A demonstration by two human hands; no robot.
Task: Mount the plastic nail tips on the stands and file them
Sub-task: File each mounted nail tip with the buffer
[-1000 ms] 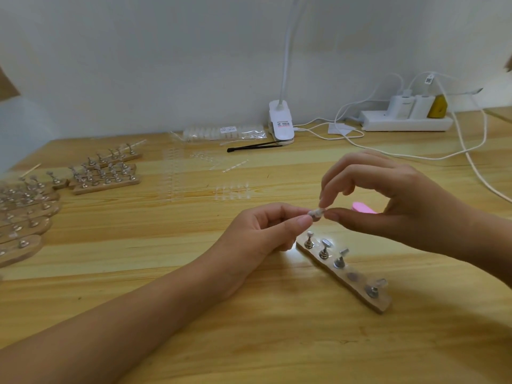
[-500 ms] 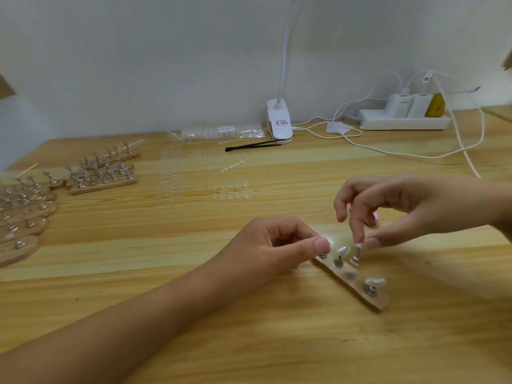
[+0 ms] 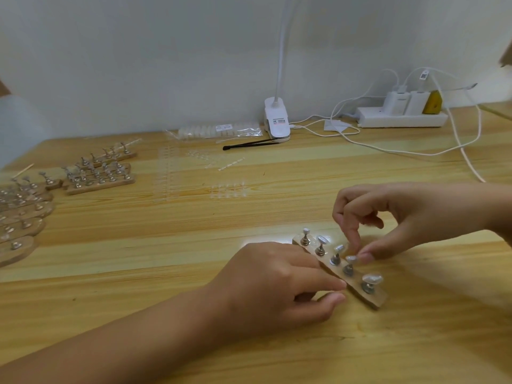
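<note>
Pinching the nail tip on top of the fourth stand, your right hand comes in from 3 o'clock. Thumb and index finger are closed on the tip, and the other fingers are curled above it. That stand is one of five metal ones on the wooden strip, which lies on the tabletop slanting from 10 o'clock to 4 o'clock. The last stand, at the 4 o'clock end, carries a second tip.

Your left hand rests on the tabletop at the strip's 8 o'clock side. It grips nothing: the index finger lies stretched along the strip's edge and the thumb sits just below it. I cannot tell whether the thumb touches the wood.

At 9 o'clock, well apart, more strips of stands lie in rows. Clear tip racks sit near 11 o'clock. Black tweezers, a clip lamp and a bag of tips lie toward 12 o'clock, and a power strip sits at 1 o'clock.
</note>
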